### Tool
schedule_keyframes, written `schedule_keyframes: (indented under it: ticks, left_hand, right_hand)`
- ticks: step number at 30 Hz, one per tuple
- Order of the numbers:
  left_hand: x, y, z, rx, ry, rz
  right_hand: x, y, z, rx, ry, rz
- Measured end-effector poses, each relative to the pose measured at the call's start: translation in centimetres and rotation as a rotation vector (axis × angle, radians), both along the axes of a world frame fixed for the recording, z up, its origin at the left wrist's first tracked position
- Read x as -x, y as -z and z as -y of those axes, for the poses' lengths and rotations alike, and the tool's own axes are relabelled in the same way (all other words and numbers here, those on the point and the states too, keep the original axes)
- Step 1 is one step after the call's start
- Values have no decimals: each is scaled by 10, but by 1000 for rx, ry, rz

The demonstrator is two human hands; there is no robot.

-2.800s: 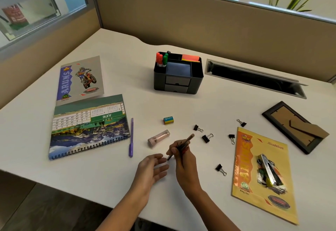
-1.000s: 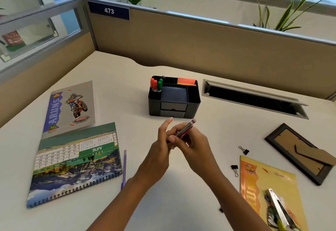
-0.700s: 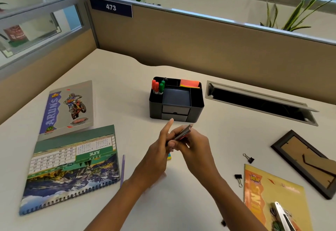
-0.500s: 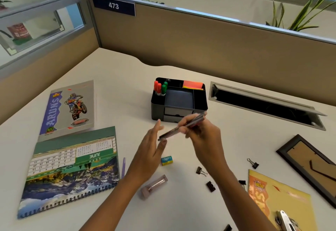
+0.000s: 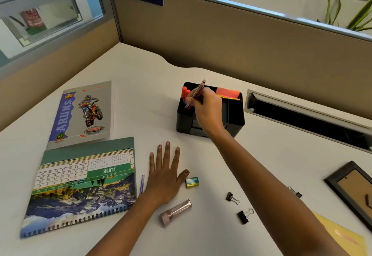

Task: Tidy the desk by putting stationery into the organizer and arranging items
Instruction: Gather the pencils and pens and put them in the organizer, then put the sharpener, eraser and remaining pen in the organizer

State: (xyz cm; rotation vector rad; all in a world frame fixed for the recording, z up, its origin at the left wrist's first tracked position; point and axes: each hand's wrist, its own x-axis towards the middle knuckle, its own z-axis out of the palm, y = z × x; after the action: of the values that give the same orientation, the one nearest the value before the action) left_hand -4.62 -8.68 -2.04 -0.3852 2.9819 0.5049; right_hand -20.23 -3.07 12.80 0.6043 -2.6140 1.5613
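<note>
My right hand (image 5: 207, 108) pinches tilted pens (image 5: 196, 92) over the organizer (image 5: 235, 118), my left hand (image 5: 164, 177) lies flat on the table (image 5: 141, 74); the tips may snag the markers (image 5: 184, 93) and slip.

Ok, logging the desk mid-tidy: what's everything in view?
organizer: one, black, desk's back centre
markers: unclear, red, organizer's left compartment
sticky notes: one pad, orange, organizer's right rear
notebook: one, grey, left
calendar: one, green, near left
pen: one, purple, beside calendar
eraser: one, blue-yellow, centre
tube: one, pink, near centre
binder clips: three, black, right of centre
frame: one, black, far right
booklet: one, yellow, near right
left hand: flat on desk
right hand: grips dark pen over organizer
</note>
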Motion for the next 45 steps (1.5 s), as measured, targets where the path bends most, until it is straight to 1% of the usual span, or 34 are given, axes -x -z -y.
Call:
schedule_keyframes:
  ticks: [3,6,9,13,15,19,23,26,29,31,35,38,41,43,45]
  left_hand:
    - [1,9,2,69,-16,-31]
    - [1,12,3,104,-31,-20]
    - [2,11,2,142,-40,-35]
    - [2,13,2,146,-33,-33]
    - [3,13,2,136,-32,-22]
    - [4,9,2,111,-27,-18]
    - [2,3,1,63,-24,18]
    - [3,0,1,34,-25,22]
    - [2,0,2,30,-17,18]
    - [0,1,2,32,-20,-1]
    - [-4,0,3,39,-19,-49]
    - [-5,1,5,36,-18,-46]
    - [-9,-5,3,-27,-24,-24]
    - [-15,-17,0,-158,-44,3]
    - [-30,-30,-7,-271,-93,-40]
  right_hand:
    - [4,11,11,-123,-27,-36]
    - [5,19,19,-216,-36,-52]
    - [7,23,24,-259,-20,-66]
    - [10,27,28,-307,10,-101]
    - [9,30,28,-277,37,-107]
    - [3,29,23,-152,86,-108]
    - [-9,24,4,-47,111,-190]
    - [-25,30,-19,-35,37,-296]
    - [-50,49,-44,-99,-84,-350]
    - [-69,67,-61,-181,-162,-321]
    - [-100,105,-86,-373,-273,-199]
    - [-110,123,-97,-432,-303,-188]
    - [-120,127,-103,-422,-267,-200]
    - [-126,129,-106,-420,-242,-215]
    - [-129,129,-107,-408,-223,-219]
